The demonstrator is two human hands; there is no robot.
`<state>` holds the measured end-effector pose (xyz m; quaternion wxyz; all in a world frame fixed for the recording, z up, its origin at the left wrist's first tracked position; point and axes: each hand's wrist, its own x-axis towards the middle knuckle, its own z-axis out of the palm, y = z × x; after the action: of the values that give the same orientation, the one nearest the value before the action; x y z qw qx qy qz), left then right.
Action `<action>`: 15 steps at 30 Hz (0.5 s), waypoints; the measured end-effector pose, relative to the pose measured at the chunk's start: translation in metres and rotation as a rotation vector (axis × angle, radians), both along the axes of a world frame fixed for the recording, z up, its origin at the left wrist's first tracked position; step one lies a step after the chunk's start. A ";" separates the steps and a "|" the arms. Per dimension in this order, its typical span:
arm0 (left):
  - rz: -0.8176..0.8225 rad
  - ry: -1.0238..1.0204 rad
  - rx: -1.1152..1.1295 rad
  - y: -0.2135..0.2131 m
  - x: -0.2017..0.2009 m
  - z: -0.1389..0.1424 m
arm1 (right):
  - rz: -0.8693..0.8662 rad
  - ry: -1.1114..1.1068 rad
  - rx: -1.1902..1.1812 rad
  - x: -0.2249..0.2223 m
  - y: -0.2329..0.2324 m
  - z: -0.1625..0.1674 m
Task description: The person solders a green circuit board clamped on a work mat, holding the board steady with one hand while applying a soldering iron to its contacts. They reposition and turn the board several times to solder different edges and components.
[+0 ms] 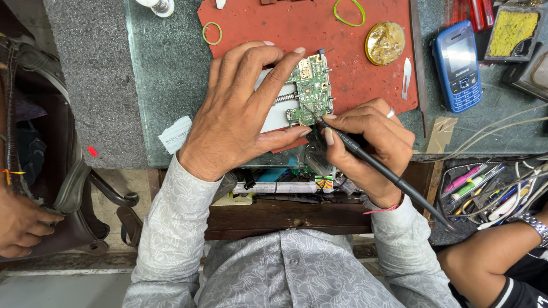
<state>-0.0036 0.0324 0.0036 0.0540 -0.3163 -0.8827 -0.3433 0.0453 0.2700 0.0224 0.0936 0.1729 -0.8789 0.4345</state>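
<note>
The left hand (pixel 240 111) lies palm down over a silver holder plate (pixel 277 111), fingers spread and curved, forefinger and thumb pressing the plate and the edge of a green circuit board (pixel 313 88) clamped on it. The right hand (pixel 371 145) is closed in a pen grip around a thin black probe (pixel 371 162), its tip touching the lower edge of the board and its cable end running back past the wrist toward the lower right. Board and plate rest on a red work mat (pixel 268 23), which lies on a grey stone bench top (pixel 165 74). On the mat: two green rubber bands (pixel 212 33) and a round brass-coloured tin (pixel 385 43). A blue keypad phone (pixel 456 65) lies right of the mat, a small white paper label (pixel 176 134) left of the wrist. Other persons' arms show at both lower corners.
</note>
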 end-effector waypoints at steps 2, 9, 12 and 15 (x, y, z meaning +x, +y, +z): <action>0.002 0.000 0.002 0.000 0.000 0.000 | -0.004 0.001 0.009 0.000 0.000 0.000; 0.002 -0.001 0.008 0.000 0.000 -0.001 | 0.000 -0.009 -0.005 0.000 0.000 0.001; 0.004 0.003 0.004 0.000 0.000 0.000 | -0.001 -0.006 0.001 -0.001 0.001 0.001; 0.001 -0.003 0.006 0.000 0.000 0.000 | 0.008 0.010 -0.003 -0.001 0.000 0.001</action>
<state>-0.0035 0.0328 0.0038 0.0539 -0.3150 -0.8819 -0.3466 0.0447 0.2700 0.0232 0.0966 0.1784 -0.8772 0.4353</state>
